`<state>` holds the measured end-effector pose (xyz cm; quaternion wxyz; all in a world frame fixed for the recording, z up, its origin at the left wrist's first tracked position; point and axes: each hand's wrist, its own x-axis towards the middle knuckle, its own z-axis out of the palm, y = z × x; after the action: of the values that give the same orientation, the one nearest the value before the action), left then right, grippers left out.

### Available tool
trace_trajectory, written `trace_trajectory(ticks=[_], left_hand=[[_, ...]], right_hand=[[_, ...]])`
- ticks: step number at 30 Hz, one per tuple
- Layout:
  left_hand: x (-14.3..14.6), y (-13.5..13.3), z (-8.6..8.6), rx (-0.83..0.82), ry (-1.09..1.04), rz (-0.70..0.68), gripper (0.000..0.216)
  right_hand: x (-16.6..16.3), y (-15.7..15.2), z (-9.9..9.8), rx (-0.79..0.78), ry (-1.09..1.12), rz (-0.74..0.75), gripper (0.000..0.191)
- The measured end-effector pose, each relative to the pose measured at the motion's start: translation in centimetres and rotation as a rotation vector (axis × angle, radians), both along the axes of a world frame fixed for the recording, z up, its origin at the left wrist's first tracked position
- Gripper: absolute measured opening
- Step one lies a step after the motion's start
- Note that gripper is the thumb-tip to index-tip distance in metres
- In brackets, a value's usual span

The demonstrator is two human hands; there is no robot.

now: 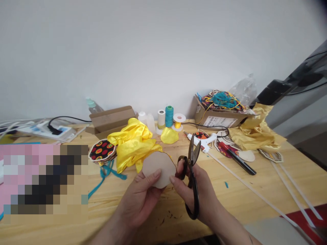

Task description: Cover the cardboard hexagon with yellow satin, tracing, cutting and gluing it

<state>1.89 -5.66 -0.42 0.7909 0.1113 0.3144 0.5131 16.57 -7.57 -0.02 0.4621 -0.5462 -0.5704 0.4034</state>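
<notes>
A grey, scallop-edged cardboard piece (157,165) is pinched in my left hand (141,195), thumb on top and fingers underneath. A thin yellow edging shows along its upper right rim. My right hand (203,190) holds black-handled scissors (189,162), their blades pointing up and slightly apart. The thumb of that hand also rests at the right edge of the cardboard. Bright yellow satin cloth (135,146) lies bunched just behind the cardboard, and a small cut yellow piece (169,135) sits near the thread spools.
Behind stand a teal thread spool (169,116), white bottles (146,119) and a brown box (112,119). A full carton (217,117), white glue gun (204,141), black marker (241,160) and gold cloth (258,132) are right. Patterned pieces (102,150) lie left; the near left is pixelated.
</notes>
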Motion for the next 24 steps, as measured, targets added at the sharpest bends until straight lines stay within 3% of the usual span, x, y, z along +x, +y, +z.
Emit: trace_trajectory(ticks=[24], left_hand=[[-0.6,-0.16,-0.3,0.084,0.06,-0.059,0.038]], right_hand=[[-0.14,-0.68,-0.32,0.015,-0.021,-0.038,0.01]])
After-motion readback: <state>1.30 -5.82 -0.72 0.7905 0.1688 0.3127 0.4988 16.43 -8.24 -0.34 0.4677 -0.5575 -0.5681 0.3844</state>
